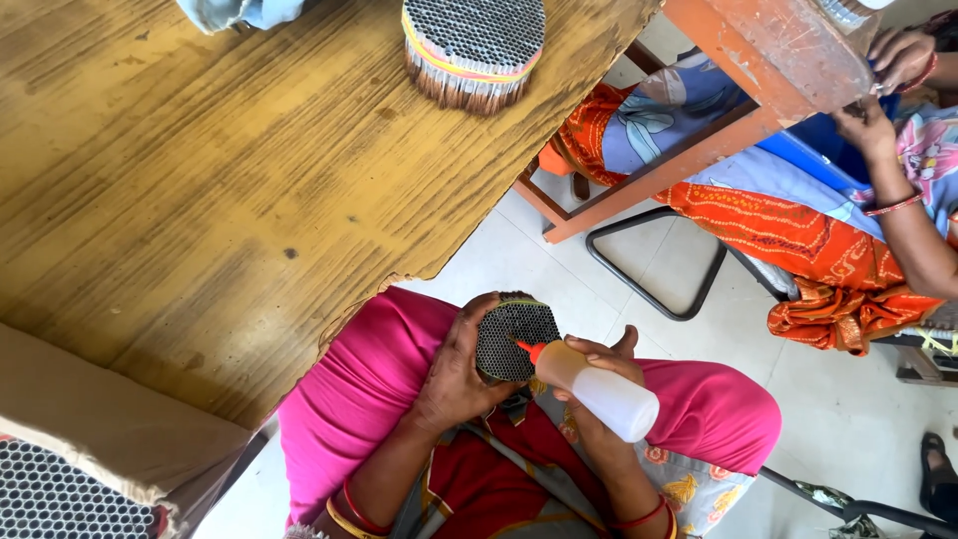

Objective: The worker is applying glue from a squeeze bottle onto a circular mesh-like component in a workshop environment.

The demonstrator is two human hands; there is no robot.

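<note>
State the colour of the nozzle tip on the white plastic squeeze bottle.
Red-orange, on the white plastic squeeze bottle in the right hand; the head view shows it.

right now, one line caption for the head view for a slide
Left hand steadies a round bundle of tubes on the lap while the right hand points a squeeze bottle at its face.

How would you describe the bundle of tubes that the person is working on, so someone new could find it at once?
Below the torn edge of the brown wooden table, over the pink-clad lap, the left hand grips a round bundle of thin tubes with a dark honeycomb face. Unlike the larger bundle on the table, it has the red nozzle of a white squeeze bottle, held in the right hand, touching it.
</note>
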